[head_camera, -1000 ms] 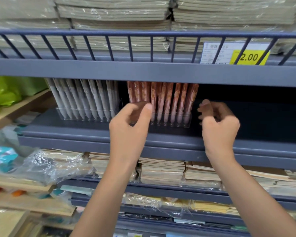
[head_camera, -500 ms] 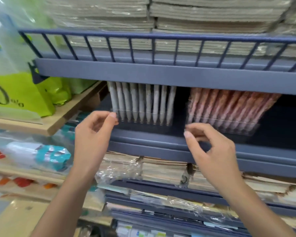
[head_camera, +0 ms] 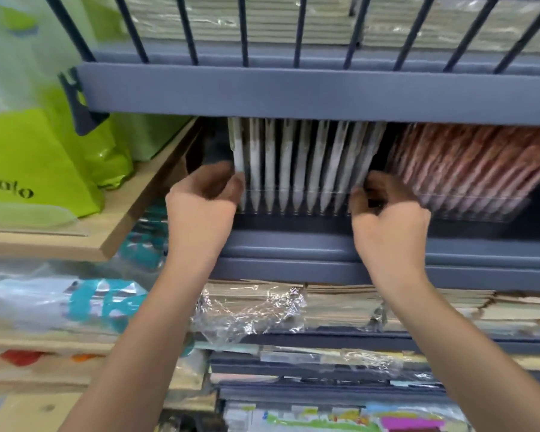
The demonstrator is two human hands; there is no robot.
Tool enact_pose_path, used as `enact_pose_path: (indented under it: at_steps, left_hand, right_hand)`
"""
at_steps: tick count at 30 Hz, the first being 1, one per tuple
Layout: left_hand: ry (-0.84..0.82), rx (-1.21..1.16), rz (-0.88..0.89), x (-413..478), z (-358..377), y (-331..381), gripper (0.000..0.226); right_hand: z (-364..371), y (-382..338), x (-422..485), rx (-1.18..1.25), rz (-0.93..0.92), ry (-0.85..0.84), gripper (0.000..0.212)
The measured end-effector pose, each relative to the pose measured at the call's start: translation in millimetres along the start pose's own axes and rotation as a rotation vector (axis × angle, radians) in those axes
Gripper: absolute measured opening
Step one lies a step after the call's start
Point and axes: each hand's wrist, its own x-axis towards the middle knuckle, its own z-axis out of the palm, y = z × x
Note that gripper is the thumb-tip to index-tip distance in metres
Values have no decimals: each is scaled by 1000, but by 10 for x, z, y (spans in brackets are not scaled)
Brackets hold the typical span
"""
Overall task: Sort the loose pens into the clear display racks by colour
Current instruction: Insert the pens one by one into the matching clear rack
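Observation:
A clear rack [head_camera: 296, 194] of several white pens [head_camera: 286, 169] stands tips down on the blue-grey shelf [head_camera: 293, 244]. My left hand [head_camera: 201, 207] grips the rack's left end, fingers curled round it. At the rack's right end, my right hand [head_camera: 387, 222] holds on with curled fingers. To the right stands a second clear rack [head_camera: 493, 207] filled with several reddish-brown pens [head_camera: 468, 163]. No loose pen shows in either hand.
The upper shelf's front bar [head_camera: 293, 92] and rail [head_camera: 243, 29] hang low over the pens. A green bag [head_camera: 32, 157] sits on a wooden shelf [head_camera: 113, 235] to the left. Wrapped notebook stacks [head_camera: 278, 307] fill the shelves below.
The view swung left and closer. Both hands moved from the reddish-brown rack to the white pen rack and closed on its two ends.

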Motion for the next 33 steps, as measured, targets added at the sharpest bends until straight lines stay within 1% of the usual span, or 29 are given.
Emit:
enact_pose_path:
  at_steps: [5, 8, 13, 22, 29, 33]
  left_hand:
    - [-22, 23, 42, -28, 6, -43, 16]
    - [-13, 44, 56, -43, 15, -44, 12]
    - [2, 61, 56, -54, 27, -35, 5]
    - [-12, 50, 36, -56, 18, -35, 5]
    - [-22, 51, 26, -62, -1, -35, 7]
    - [-9, 22, 38, -104, -21, 21, 16]
  right_hand:
    - [20, 24, -43, -36, -21, 30, 22]
    - [23, 29, -43, -39, -20, 29, 22]
    - [-12, 16, -37, 21, 22, 25, 20]
    - [-9, 6, -48, 62, 63, 49, 16]
    - [-9, 3, -50, 72, 86, 62, 12]
    - [-17, -26, -57, 96, 106, 71, 12]
